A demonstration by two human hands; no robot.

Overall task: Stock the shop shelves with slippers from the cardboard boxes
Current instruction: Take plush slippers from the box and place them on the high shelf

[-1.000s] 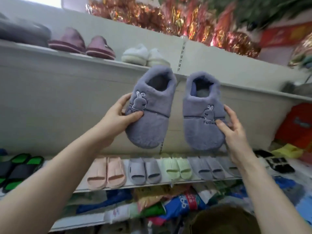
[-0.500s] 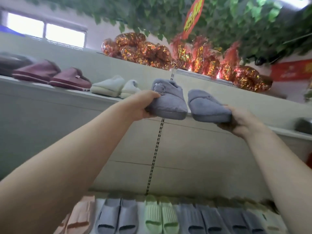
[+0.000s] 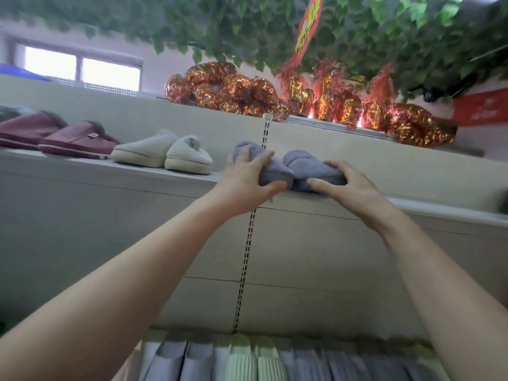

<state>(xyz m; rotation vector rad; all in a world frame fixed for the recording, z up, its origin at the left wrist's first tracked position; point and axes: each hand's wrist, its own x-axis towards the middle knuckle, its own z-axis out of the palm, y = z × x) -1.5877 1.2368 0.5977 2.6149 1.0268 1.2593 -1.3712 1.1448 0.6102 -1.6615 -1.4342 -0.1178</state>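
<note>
Two fuzzy grey-lilac slippers rest side by side on the upper shelf (image 3: 428, 209), toes toward me. My left hand (image 3: 247, 178) wraps the left slipper (image 3: 275, 171), fingers over its top and thumb under its toe. My right hand (image 3: 346, 188) grips the right slipper (image 3: 305, 167) at its front right, thumb along the shelf edge. Both arms reach up from below. No cardboard box is in view.
A cream slipper pair (image 3: 165, 154) and a maroon pair (image 3: 55, 134) stand left on the same shelf. Red-gold foil bundles (image 3: 302, 97) sit on the top ledge under green leaves. The shelf below carries rubber slides (image 3: 247, 358). Bare shelf runs to the right.
Both hands have lifted the grey pair from chest height up to the upper shelf and set them down on it; my view has tilted upward.
</note>
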